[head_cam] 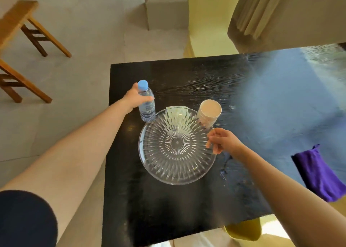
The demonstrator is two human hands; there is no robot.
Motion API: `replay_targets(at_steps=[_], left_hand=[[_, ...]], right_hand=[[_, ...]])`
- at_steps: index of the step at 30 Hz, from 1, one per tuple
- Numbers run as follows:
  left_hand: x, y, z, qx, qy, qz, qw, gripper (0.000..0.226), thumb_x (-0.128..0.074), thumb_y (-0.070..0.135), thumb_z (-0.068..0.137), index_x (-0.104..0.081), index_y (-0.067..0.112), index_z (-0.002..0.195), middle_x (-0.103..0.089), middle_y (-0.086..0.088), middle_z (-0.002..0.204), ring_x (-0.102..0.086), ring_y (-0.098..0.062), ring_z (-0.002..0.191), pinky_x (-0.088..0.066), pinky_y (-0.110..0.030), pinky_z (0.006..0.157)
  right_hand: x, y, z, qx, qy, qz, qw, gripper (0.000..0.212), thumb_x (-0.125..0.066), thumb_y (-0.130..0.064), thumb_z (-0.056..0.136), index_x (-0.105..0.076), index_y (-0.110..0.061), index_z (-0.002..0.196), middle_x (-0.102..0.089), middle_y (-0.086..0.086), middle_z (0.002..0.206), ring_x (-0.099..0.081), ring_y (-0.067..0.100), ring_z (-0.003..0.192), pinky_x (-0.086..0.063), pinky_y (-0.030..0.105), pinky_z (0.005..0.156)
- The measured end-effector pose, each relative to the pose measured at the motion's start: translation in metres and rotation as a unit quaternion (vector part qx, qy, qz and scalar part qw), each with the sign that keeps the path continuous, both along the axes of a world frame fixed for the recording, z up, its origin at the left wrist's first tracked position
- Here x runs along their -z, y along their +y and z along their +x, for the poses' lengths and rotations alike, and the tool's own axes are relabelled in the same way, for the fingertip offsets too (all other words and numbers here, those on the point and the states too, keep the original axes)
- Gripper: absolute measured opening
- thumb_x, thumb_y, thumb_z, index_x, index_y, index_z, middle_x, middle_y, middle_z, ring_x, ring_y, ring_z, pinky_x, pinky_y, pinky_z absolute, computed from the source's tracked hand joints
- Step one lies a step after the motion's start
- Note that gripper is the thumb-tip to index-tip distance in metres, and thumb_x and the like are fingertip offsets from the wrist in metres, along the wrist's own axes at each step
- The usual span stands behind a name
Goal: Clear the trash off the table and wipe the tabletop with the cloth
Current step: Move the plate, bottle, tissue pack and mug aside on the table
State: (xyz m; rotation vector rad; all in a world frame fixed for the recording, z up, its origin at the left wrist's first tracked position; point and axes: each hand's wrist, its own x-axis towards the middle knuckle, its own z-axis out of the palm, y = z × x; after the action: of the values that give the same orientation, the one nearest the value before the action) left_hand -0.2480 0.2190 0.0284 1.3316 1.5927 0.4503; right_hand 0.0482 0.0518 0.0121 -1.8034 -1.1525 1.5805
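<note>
On the black table point(149, 200), near its far left corner, a water bottle point(147, 104) stands upright with the left hand point(135, 99) wrapped around it, probably to lift it away as trash. Beside it a paper cup point(209, 112) sits just behind a glass plate point(177, 146); the right hand point(222, 142) pinches that plate's rim, perhaps to steady or shift it. The purple cloth point(318, 173) lies at the right edge, untouched. The plate fills the middle and would block wiping.
</note>
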Motion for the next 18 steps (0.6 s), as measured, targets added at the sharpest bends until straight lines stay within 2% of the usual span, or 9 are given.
replay_targets(at_steps=[2, 8, 11, 14, 18], left_hand=[[0.002, -0.001, 0.004, -0.003, 0.004, 0.010, 1.000, 0.075, -0.072, 0.021, 0.081, -0.026, 0.017, 0.140, -0.045, -0.010, 0.135, -0.045, -0.024, 0.126, -0.040, -0.032, 0.091], [0.005, -0.011, 0.003, 0.011, 0.012, 0.033, 0.999, 0.072, -0.071, 0.021, 0.082, -0.028, 0.015, 0.138, -0.046, -0.012, 0.133, -0.047, -0.024, 0.125, -0.043, -0.035, 0.095], [0.003, -0.015, -0.001, 0.022, 0.012, 0.026, 0.999, 0.071, -0.072, 0.020, 0.080, -0.030, 0.014, 0.137, -0.047, -0.013, 0.130, -0.049, -0.025, 0.123, -0.045, -0.037, 0.097], [-0.011, -0.017, 0.003, 0.040, 0.027, 0.038, 0.998, 0.072, -0.074, 0.021, 0.078, -0.032, 0.014, 0.136, -0.050, -0.012, 0.128, -0.050, -0.026, 0.121, -0.046, -0.040, 0.098], [-0.048, -0.005, 0.022, 0.063, 0.019, 0.065, 0.996, 0.071, -0.075, 0.017, 0.078, -0.034, 0.012, 0.136, -0.053, -0.008, 0.119, -0.052, -0.022, 0.113, -0.045, -0.041, 0.099]], right_hand=[[-0.004, -0.008, 0.007, 0.014, -0.003, 0.011, 1.000, 0.007, -0.052, -0.004, 0.093, -0.055, -0.009, 0.091, -0.068, 0.004, 0.065, -0.055, 0.010, 0.037, -0.045, 0.019, 0.040], [-0.010, -0.028, 0.016, 0.061, 0.014, 0.022, 0.998, 0.007, -0.051, -0.005, 0.094, -0.056, -0.008, 0.090, -0.069, 0.001, 0.062, -0.055, 0.012, 0.040, -0.047, 0.024, 0.046], [-0.017, -0.034, 0.019, 0.078, 0.028, 0.029, 0.996, 0.007, -0.052, -0.006, 0.094, -0.056, -0.008, 0.089, -0.068, 0.004, 0.065, -0.054, 0.011, 0.039, -0.047, 0.022, 0.044], [-0.028, -0.037, 0.029, 0.097, 0.027, 0.044, 0.994, 0.009, -0.051, -0.005, 0.094, -0.056, -0.010, 0.087, -0.069, 0.000, 0.061, -0.054, 0.010, 0.037, -0.046, 0.019, 0.040], [-0.046, -0.039, 0.050, 0.135, 0.014, 0.072, 0.988, 0.011, -0.053, -0.007, 0.093, -0.057, -0.012, 0.085, -0.065, 0.006, 0.069, -0.053, 0.007, 0.038, -0.044, 0.019, 0.042]])
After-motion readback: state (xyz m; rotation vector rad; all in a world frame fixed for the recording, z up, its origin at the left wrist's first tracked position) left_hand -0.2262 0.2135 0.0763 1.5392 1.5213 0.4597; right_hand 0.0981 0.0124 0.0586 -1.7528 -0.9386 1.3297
